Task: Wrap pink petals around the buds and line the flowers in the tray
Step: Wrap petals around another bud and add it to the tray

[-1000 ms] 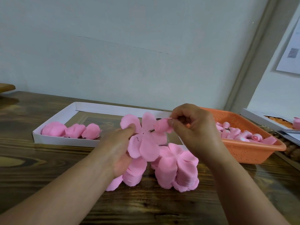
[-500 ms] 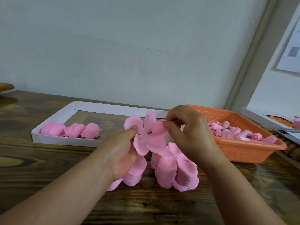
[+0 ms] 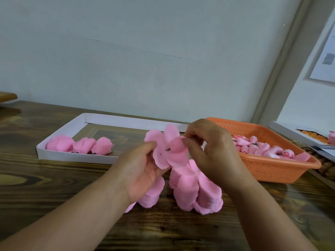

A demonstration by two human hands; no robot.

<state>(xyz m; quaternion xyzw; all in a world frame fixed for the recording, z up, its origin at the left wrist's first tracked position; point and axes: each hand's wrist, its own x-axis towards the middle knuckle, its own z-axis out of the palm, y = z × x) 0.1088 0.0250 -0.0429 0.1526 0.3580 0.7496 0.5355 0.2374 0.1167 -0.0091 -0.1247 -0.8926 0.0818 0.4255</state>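
My left hand (image 3: 143, 171) pinches a flat pink petal piece (image 3: 163, 151) upright above the table. My right hand (image 3: 210, 151) pinches a pink bud (image 3: 177, 145) by its top, with the bud's dark stem tip touching the petal piece near its middle. Below the hands stand two stacks of pink petal pieces (image 3: 197, 191). The white tray (image 3: 59, 131) lies at the back left with three finished pink flowers (image 3: 79, 144) in a row at its left end. An orange basket (image 3: 272, 169) on the right holds several buds (image 3: 253, 145).
The wooden table (image 3: 54, 187) runs back to a pale wall. A second white box (image 3: 290, 131) with orange contents and papers lies at the far right edge. A wooden object (image 3: 7, 96) shows at the far left.
The bud in my right hand has come down and left until its stem meets the petal piece. My left hand tilted the petal piece slightly toward it.
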